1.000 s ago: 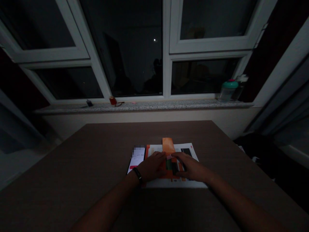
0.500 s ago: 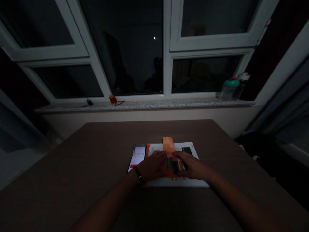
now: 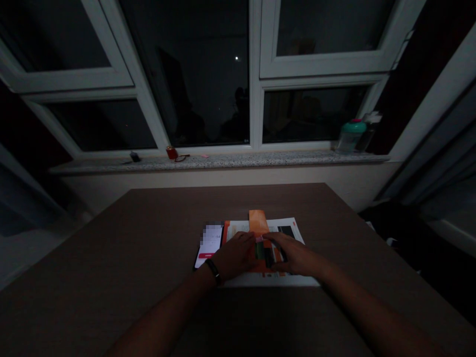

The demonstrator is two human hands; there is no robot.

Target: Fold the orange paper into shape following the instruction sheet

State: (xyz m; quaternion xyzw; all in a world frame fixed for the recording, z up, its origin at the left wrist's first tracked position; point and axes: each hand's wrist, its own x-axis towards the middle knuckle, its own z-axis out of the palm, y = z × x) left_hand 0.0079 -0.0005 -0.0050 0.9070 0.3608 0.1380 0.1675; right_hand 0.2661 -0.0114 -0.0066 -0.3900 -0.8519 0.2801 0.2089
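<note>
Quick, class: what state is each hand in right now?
Left hand: resting on the orange paper, grip unclear.
Right hand: also on it, cannot tell if holding.

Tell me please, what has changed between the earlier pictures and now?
Very little changed. The view tipped slightly, so the scene sits a little higher in the frame, and nothing was clearly taken hold of or let go. The left hand and right hand stayed on the orange leaflet. The phone stayed beside it, its screen perhaps brighter.

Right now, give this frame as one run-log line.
left hand: on orange leaflet | right hand: on leaflet, by pink tab | under: white sheet | beside: phone
</note>
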